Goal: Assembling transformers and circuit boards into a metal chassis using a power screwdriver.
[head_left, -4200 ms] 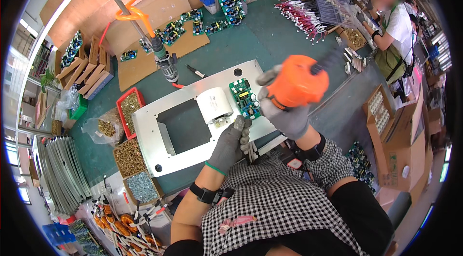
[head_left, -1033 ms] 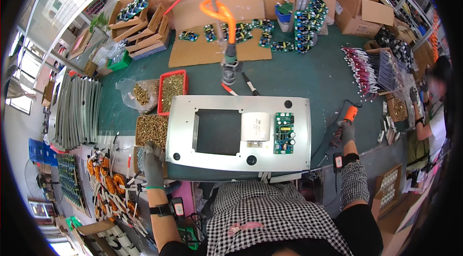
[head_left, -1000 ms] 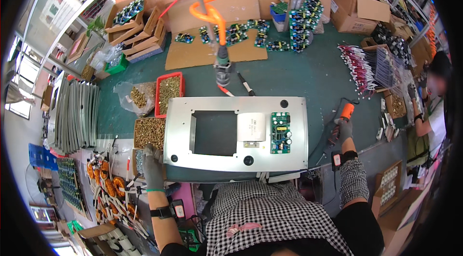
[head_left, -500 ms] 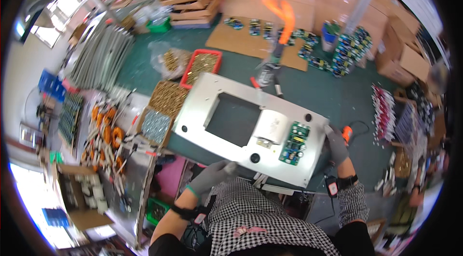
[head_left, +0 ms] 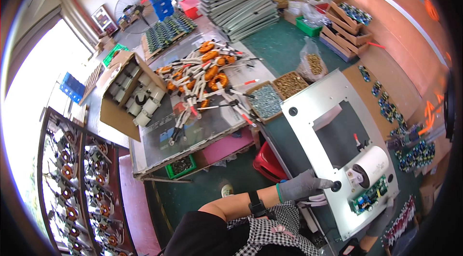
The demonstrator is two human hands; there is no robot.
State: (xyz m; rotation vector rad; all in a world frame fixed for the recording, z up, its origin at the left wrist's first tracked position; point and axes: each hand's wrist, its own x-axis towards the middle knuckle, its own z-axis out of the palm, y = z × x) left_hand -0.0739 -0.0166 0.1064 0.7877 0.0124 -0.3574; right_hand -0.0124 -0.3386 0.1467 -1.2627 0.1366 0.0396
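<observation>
A silver metal panel (head_left: 303, 133) with a large rectangular cutout lies tilted across the green bench. On it are a white cylinder (head_left: 376, 163) with metal at its near end, a green circuit board (head_left: 370, 197), and black round grommets. My left hand (head_left: 304, 186), in a grey glove, reaches over the panel's near edge. Its index finger is stretched to the black grommet (head_left: 336, 186), and it holds nothing. My right hand (head_left: 383, 220), also gloved, grips the panel's right edge beside the circuit board; part of its fingers is hidden.
Boxes of silver screws (head_left: 265, 101) and brass standoffs (head_left: 290, 85) stand beyond the panel. Orange coils with leads (head_left: 212, 75) cover the left bench, beside a carton of white cylinders (head_left: 140, 96). Stacked panels (head_left: 238, 7) stand behind. A red stool (head_left: 270, 162) is below.
The view has swung left, bringing the coil bench and a rack into sight. My left hand has moved from beside the panel to its black grommet. My right hand stays at the panel's right edge.
</observation>
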